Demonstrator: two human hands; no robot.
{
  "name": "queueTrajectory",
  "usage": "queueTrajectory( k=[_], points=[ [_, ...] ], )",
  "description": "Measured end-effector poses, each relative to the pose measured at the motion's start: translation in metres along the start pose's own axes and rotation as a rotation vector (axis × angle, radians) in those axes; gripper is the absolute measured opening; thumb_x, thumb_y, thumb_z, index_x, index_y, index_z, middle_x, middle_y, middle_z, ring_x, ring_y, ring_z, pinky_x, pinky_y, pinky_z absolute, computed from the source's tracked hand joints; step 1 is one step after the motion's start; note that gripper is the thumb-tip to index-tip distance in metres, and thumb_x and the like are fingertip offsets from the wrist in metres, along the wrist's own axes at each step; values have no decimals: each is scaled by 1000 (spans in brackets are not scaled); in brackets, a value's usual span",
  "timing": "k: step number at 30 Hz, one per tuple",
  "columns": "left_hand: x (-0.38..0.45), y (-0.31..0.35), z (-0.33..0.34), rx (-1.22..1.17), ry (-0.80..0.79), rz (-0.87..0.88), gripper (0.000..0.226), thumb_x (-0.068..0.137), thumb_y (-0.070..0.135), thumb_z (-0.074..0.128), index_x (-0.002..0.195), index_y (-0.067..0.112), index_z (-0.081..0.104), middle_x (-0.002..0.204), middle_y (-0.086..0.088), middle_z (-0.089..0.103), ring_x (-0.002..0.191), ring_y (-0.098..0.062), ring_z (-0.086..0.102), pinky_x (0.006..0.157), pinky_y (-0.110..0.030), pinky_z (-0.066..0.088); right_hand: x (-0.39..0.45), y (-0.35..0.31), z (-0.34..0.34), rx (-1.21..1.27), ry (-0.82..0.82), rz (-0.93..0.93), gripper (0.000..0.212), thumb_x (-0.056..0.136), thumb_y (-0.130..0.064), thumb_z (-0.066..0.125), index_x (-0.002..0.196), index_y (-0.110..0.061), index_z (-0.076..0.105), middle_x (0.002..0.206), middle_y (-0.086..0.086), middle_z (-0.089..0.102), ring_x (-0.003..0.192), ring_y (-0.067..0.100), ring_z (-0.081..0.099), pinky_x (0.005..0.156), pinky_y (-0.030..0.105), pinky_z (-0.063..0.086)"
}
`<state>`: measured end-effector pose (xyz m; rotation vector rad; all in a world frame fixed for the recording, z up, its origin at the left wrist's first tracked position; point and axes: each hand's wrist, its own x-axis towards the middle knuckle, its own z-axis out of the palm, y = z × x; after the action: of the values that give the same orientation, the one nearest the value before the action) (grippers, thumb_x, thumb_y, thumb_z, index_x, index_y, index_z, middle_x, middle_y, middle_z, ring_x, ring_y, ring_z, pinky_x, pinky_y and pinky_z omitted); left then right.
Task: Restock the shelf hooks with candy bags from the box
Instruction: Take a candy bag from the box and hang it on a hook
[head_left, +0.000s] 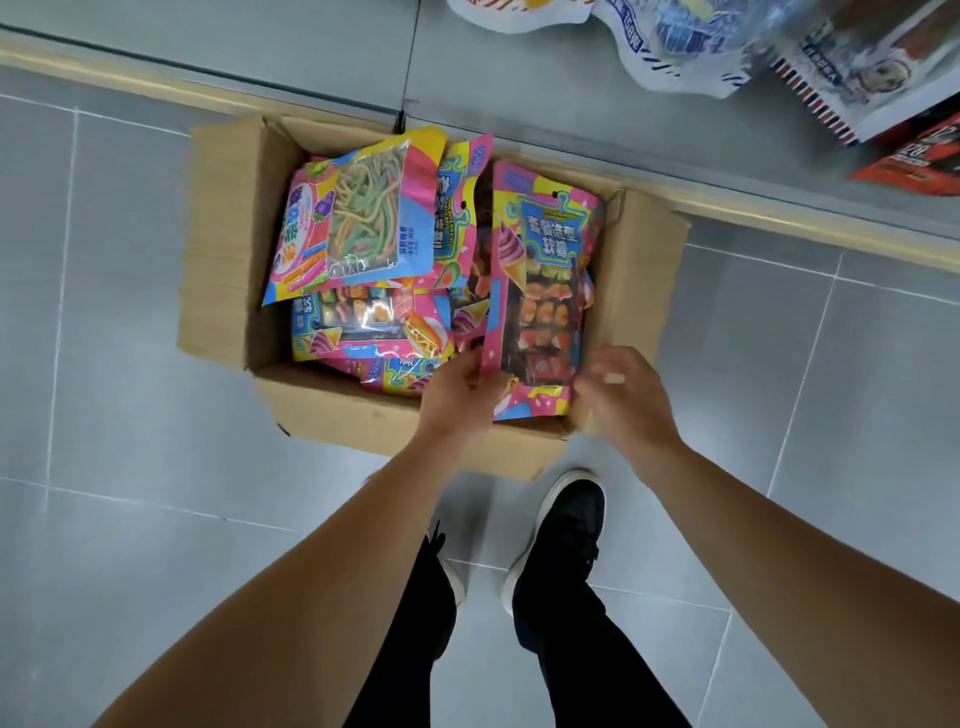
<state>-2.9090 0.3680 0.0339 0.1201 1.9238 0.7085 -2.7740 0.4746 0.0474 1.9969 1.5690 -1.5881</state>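
An open cardboard box stands on the grey tiled floor, filled with several bright candy bags. A pink and yellow gummy bag stands upright at the box's right side. My left hand grips its lower left edge. My right hand is at its lower right corner, blurred, so its hold on the bag is unclear. A bag of rainbow sour strings lies on top at the left. More gummy bags lie flat beneath.
The shelf's base with a tan kick strip runs behind the box. Hanging snack packs show at the top right. My two feet in dark shoes stand just in front of the box.
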Motion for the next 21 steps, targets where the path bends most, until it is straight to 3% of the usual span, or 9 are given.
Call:
queueTrajectory(
  k=[3,4,7,10,12,16,21],
  points=[
    [-13,-2,-11,-158,-52,-68,19,76,22,57,58,25,60,54,11,51,62,-17,50,59,-31,45,2,-5,-7,113,62,33,29,83,-36,72,107,-27,60,100,-12,64,85,7,62,65,24,44],
    [-19,-6,-14,-214,-88,-93,15,72,21,56,57,22,60,60,3,52,67,-19,51,64,-34,50,1,-8,-9,124,46,31,31,80,-39,73,107,-26,62,99,-11,68,84,7,65,65,25,45],
    [-33,-16,-25,-282,-165,-145,8,77,15,58,71,13,64,79,-12,57,81,-24,59,88,-55,53,-1,-14,-9,212,-83,37,24,78,-29,72,101,-21,70,95,-1,76,85,19,73,73,34,56],
    [-42,-19,-32,-352,-170,-159,14,93,-2,53,86,4,63,87,-10,66,79,-18,69,77,-41,60,-8,-14,-6,345,-167,60,20,79,-7,74,96,-18,73,94,7,77,87,30,75,84,51,59],
    [-48,-15,-33,-362,-159,-172,22,95,-5,51,89,10,67,88,-7,71,78,-17,72,70,-34,61,-15,-13,-7,359,-181,51,25,79,-7,75,102,-13,71,97,8,77,88,30,75,85,55,58],
    [-74,-5,-32,-301,-149,-186,18,93,1,55,89,11,70,95,-14,68,90,-28,68,88,-50,56,-41,-12,-25,379,-159,66,20,85,-7,71,104,-13,70,100,8,76,90,29,75,87,56,57],
    [-126,20,-36,-267,-199,-186,16,90,9,58,94,13,72,108,-20,70,105,-35,68,92,-53,54,-92,-18,-63,352,-127,59,19,85,-10,71,102,-18,69,98,3,77,88,26,75,87,57,57]
  ],
)
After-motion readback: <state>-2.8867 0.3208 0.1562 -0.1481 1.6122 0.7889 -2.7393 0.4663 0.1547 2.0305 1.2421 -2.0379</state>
